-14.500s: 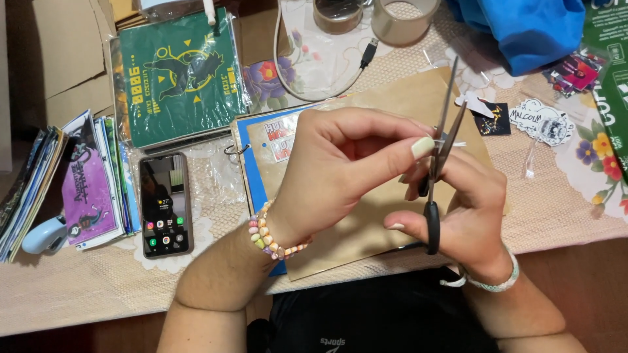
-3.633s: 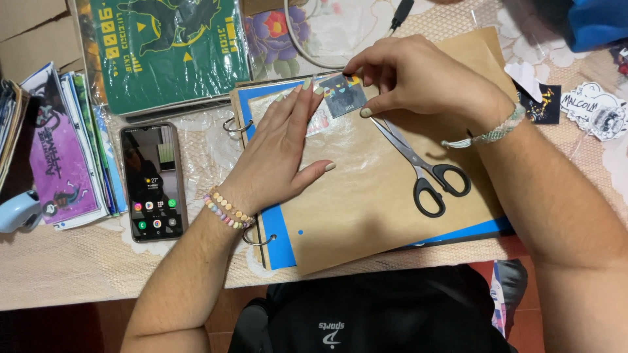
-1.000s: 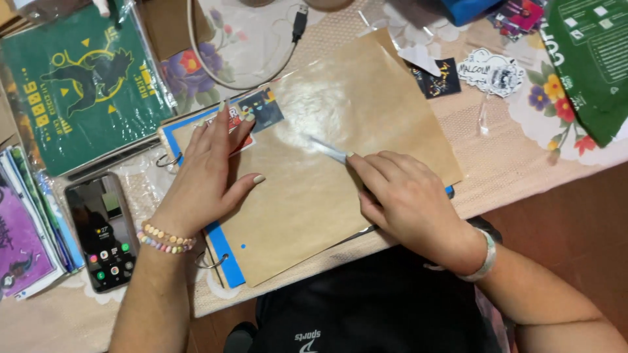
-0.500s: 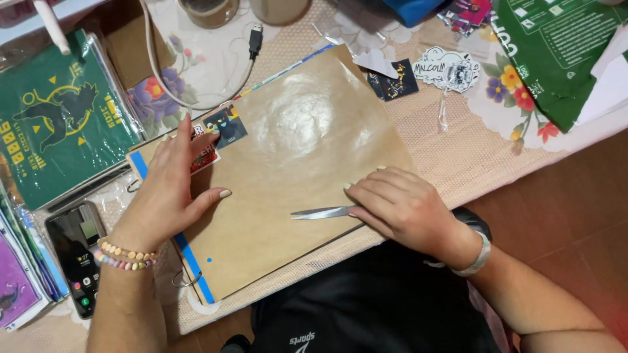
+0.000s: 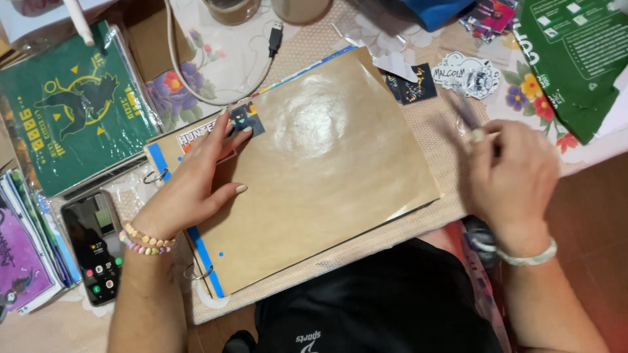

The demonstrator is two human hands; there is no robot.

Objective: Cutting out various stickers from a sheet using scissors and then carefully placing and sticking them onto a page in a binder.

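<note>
- Left hand (image 5: 196, 180) lies flat, fingers spread, palm down on the upper-left corner of the brown page (image 5: 314, 176); its fingertips press a small dark sticker (image 5: 245, 119) there.
- Right hand (image 5: 510, 173) sits off the page's right edge, on the lace cloth (image 5: 451, 140), fingers curled around something thin; it's blurred, possibly the scissors (image 5: 468, 117), so I can't tell how tight the grip is.
- The blurred tool points up and to the left, away from the body, its long axis slanted.
- The page's long axis tilts, rising from lower left to upper right, lying between the two hands.
- A phone (image 5: 91, 245) rests just left of the left wrist.
</note>
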